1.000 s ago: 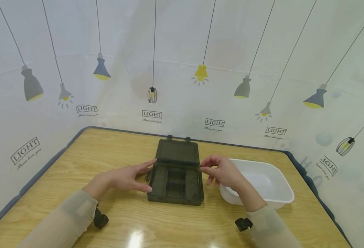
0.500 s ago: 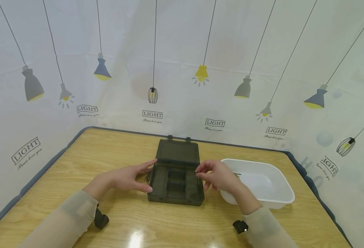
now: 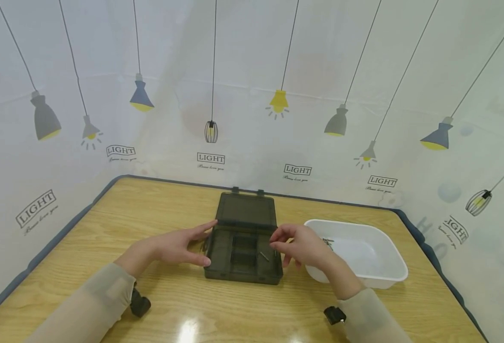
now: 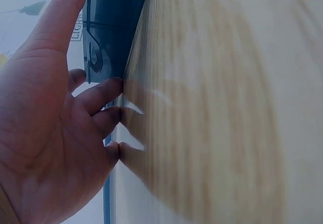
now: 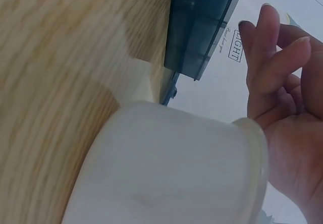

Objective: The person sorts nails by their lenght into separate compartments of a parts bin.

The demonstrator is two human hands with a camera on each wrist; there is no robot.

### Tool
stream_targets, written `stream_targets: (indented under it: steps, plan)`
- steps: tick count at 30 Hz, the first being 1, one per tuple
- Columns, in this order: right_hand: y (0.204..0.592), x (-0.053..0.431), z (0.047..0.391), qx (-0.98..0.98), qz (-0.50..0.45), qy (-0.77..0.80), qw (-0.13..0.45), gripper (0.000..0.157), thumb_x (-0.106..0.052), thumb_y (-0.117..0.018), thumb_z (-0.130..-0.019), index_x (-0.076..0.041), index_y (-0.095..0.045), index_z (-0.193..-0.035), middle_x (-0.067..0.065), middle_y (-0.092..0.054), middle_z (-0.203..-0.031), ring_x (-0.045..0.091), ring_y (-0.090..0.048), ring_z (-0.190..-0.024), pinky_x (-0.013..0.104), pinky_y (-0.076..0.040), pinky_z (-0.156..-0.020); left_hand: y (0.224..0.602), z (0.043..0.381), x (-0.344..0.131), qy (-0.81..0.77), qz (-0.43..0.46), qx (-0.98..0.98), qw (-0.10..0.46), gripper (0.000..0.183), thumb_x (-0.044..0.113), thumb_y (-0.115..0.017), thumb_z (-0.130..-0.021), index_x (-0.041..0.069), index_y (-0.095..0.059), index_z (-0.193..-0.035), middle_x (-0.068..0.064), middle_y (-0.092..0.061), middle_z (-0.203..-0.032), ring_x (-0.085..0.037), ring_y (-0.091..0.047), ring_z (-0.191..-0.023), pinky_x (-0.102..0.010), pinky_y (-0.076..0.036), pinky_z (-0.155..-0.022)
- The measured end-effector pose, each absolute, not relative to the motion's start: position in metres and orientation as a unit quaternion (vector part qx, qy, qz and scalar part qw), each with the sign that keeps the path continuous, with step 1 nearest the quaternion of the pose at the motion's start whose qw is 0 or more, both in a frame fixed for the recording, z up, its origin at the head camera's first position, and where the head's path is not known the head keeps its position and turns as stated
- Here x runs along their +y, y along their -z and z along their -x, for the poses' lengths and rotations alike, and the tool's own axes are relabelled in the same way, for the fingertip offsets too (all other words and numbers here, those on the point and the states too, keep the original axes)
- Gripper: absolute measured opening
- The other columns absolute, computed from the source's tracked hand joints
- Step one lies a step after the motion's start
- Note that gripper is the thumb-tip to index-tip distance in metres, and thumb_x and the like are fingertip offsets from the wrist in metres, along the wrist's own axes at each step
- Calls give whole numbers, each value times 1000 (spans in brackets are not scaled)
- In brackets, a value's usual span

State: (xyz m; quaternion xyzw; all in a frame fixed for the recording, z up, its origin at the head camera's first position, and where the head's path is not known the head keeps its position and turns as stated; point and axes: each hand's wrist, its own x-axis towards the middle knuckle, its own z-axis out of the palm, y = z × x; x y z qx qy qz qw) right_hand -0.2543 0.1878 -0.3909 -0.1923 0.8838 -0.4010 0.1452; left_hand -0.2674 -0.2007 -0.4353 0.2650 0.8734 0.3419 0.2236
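Observation:
A dark translucent plastic box (image 3: 224, 252) lies on the table with its lid (image 3: 245, 209) laid back. My left hand (image 3: 176, 245) rests at its left side, thumb and fingers extended along the edge. A thin, short, metallic pin-like piece (image 3: 264, 256) shows over the right-hand compartment. Just beside it, my right hand (image 3: 303, 243) hovers at the box's right edge, thumb and forefinger close together in the head view. The right wrist view shows the fingers of this right hand (image 5: 287, 77) loosely bent and apart, holding nothing visible.
To the right stands a white plastic tub (image 3: 378, 252), with several thin pieces (image 3: 328, 242) at its left end, partly behind the right hand. Wooden tabletop (image 3: 235, 314) surrounds both containers. A printed curtain (image 3: 252, 133) hangs behind the table.
My right hand has shifted slightly left over the box's edge, and a pin-like piece now shows at the right compartment. The left hand and the box have stayed put.

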Motion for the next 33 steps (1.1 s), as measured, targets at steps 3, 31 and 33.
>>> stream_targets:
  steps: [3, 31, 33]
  plan:
    - [388, 194, 254, 883, 192, 404, 141, 11, -26, -75, -106, -16, -76, -111, 19, -75, -104, 40, -77, -73, 43, -57, -48, 436, 267, -201, -343, -264, 873, 224, 111, 57, -79, -99, 31, -7, -179, -10, -30, -182, -37, -31, -168, -68, -27, -133]
    - [405, 323, 296, 902, 94, 395, 145, 28, -21, -71, -107, -5, -73, -131, 17, -76, -114, 23, -68, -90, 36, -58, -73, 439, 269, -201, -337, -264, 877, 217, 111, 59, -79, -98, 32, -8, -179, -9, -30, -182, -37, -30, -168, -68, -25, -133]
    - [408, 328, 297, 904, 77, 391, 155, 29, -20, -73, -106, -6, -73, -132, 15, -77, -116, 23, -68, -91, 37, -58, -75, 439, 269, -201, -338, -263, 877, 218, 111, 59, -79, -98, 32, -8, -179, -9, -30, -182, -37, -30, -168, -68, -25, -133]
